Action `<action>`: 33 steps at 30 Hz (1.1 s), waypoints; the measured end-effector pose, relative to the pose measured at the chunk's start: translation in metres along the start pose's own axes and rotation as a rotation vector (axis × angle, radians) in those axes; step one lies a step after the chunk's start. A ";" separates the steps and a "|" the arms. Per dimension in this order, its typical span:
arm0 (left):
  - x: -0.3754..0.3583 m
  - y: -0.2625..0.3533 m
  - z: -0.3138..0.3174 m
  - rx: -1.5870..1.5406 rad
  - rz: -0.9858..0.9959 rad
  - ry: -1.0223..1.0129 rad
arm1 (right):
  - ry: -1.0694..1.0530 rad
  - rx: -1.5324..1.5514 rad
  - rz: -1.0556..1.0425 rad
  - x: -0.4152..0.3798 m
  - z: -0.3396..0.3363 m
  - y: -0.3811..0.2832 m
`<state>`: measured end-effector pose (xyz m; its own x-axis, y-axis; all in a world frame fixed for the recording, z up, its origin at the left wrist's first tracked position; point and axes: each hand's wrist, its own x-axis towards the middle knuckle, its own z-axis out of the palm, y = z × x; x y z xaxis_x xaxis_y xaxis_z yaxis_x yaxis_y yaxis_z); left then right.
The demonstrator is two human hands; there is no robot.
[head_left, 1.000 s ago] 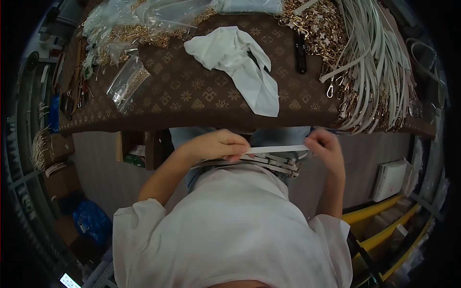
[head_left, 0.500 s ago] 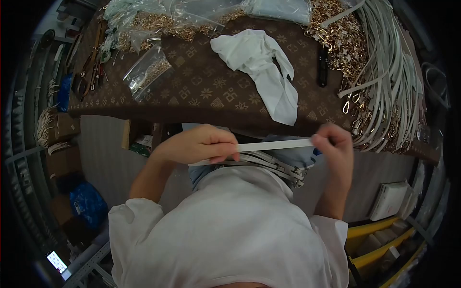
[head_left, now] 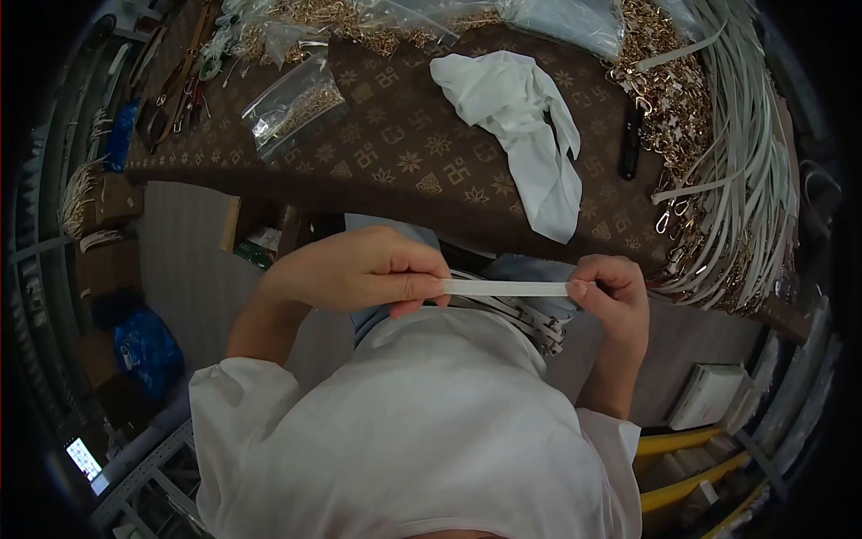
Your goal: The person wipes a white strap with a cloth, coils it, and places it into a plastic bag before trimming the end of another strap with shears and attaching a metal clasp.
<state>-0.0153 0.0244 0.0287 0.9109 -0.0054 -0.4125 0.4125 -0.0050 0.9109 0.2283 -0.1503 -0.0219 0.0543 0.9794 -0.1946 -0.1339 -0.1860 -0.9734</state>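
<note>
A flat white strap (head_left: pixel 507 287) is stretched level between my two hands, in front of my waist. My left hand (head_left: pixel 386 269) pinches its left part between thumb and fingers. At the other end my right hand (head_left: pixel 612 292) has thumb and curled fingers closed on it. More straps with metal fittings (head_left: pixel 530 322) lie across my lap, just below the held strap and partly covered by it and my shirt. Beyond my hands, a crumpled white cloth (head_left: pixel 516 117) rests on the brown patterned table cover (head_left: pixel 395 148).
Many pale straps with gold clasps (head_left: pixel 745 162) hang over the table's right side. Beside them are a heap of gold hardware (head_left: pixel 669 81) and a black tool (head_left: pixel 631 142). A clear bag of small metal parts (head_left: pixel 294 110) lies on the left. Yellow bins (head_left: pixel 691 490) stand at lower right.
My right hand has come slightly closer to my left, so less strap shows between them. The camera view has shifted, and the table things appear farther right. Both hands keep their hold.
</note>
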 end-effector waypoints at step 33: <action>0.035 -0.002 0.029 0.374 0.534 1.211 | 0.151 0.102 -0.161 0.033 0.086 -0.023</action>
<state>0.0156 -0.0052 0.0126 0.4732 0.7747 0.4195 0.1633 -0.5451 0.8223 0.1480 -0.1072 0.0048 0.2295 0.9714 -0.0612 -0.2100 -0.0119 -0.9776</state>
